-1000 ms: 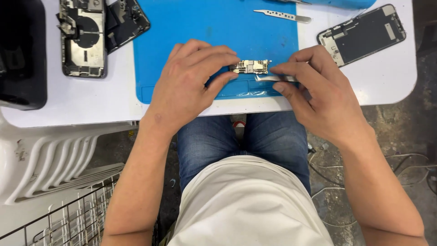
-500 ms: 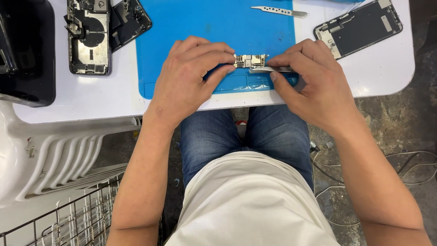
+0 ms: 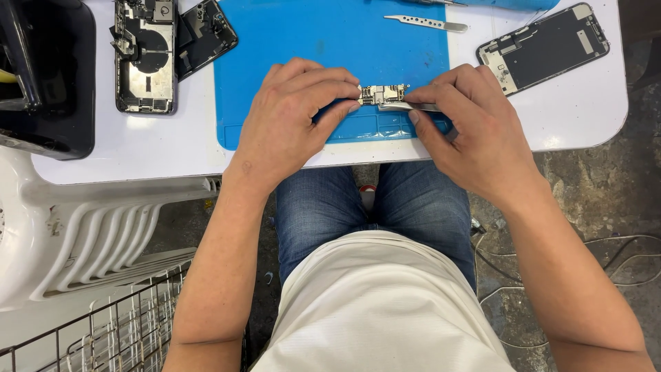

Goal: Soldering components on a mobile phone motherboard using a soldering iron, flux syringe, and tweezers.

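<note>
Bare blue mat point(image 3: 303, 41) lies open beyond the board point(image 3: 383, 94), up to the spare tweezers point(image 3: 427, 23) at the far edge. Left, an opened phone point(image 3: 146, 58) and black bin point(image 3: 48, 76) crowd the worktop point(image 3: 172, 151); right, a screen point(image 3: 544, 45) blocks the corner. White strips beside the mat stay passable.

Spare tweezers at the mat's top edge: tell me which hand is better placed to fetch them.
Right, probably. The spare tweezers lie closer to the right hand, though it already grips a metal tool. The left hand pins the small circuit board.
</note>
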